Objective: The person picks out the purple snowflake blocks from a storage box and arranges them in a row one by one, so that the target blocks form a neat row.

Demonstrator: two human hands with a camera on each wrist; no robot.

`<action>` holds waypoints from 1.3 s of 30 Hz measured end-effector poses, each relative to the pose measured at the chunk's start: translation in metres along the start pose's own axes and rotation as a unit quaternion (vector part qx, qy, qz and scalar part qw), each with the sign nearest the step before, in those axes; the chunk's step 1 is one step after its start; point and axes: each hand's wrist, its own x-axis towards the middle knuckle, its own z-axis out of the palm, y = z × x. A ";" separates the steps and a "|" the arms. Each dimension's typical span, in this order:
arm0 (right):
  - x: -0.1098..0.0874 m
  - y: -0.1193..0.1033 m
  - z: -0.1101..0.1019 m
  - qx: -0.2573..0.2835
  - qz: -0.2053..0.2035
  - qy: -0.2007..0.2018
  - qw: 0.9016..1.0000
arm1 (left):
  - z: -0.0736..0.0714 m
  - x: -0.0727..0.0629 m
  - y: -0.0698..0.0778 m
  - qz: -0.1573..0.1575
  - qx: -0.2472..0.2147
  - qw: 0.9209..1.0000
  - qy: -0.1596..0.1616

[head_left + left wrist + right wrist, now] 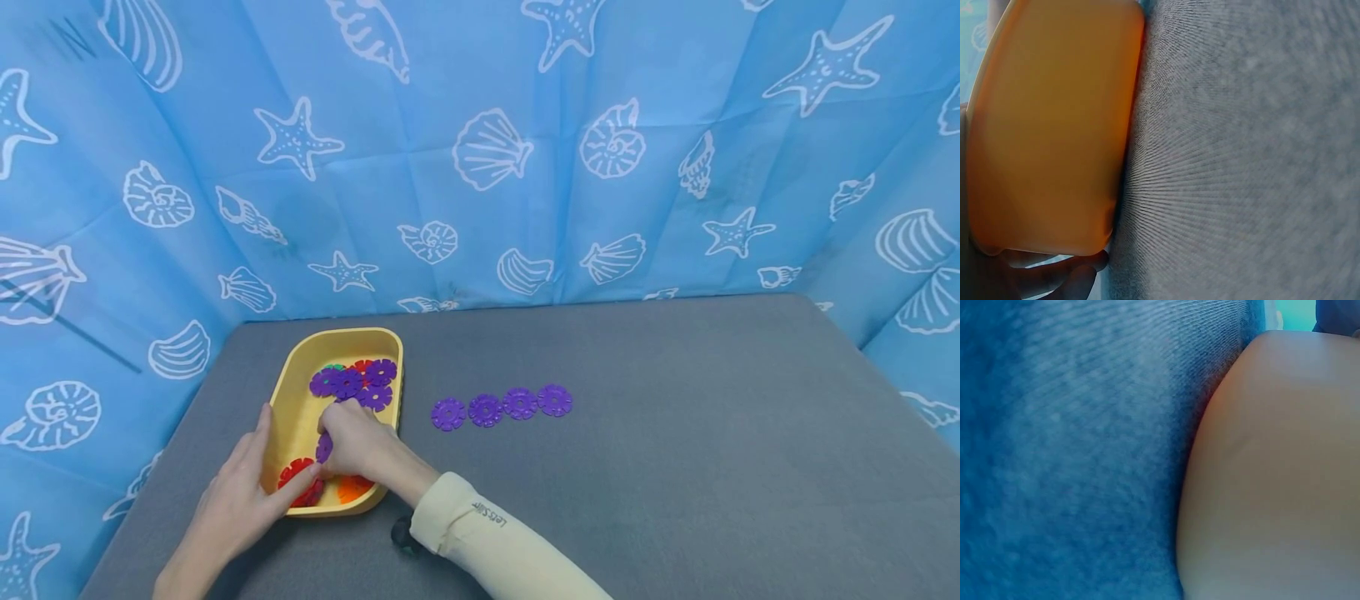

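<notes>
A yellow plastic bin [294, 375] holds flower-shaped notched discs: purple discs [347, 384] at its far end, red discs [298, 477] and an orange disc [352, 488] at its near end. My left hand [236, 492] holds the bin's near-left corner, thumb over the near rim and fingers along the outer left wall. My right hand [356, 437] reaches down inside the bin with curled fingers, gripping a purple disc [324, 448]; its fingertips are hidden. The left wrist view shows the bin's outer wall [1054, 125] with fingers [1079, 281] at its end.
Right of the bin, several purple discs [520, 403] lie in a slightly slanting row on the grey cloth-covered table [675, 467]. A small black object [405, 533] lies beside the right sleeve. A blue curtain [420, 183] with white sea shapes hangs behind.
</notes>
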 end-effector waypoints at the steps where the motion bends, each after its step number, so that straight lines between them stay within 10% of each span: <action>1: 0.000 0.000 0.000 -0.005 -0.002 0.001 1.000 | 0.000 0.000 0.000 0.000 0.000 1.000 0.000; 17: -0.004 0.003 -0.002 -0.032 -0.044 0.027 0.998 | 0.000 -0.002 0.000 0.012 -0.008 1.000 0.014; 27: -0.013 0.007 0.001 -0.088 -0.106 0.111 0.984 | 0.003 -0.003 -0.001 -0.002 -0.017 1.000 0.004; 39: -0.051 0.039 -0.053 0.042 -0.153 0.147 0.976 | 0.000 -0.002 0.000 -0.003 -0.004 1.000 -0.002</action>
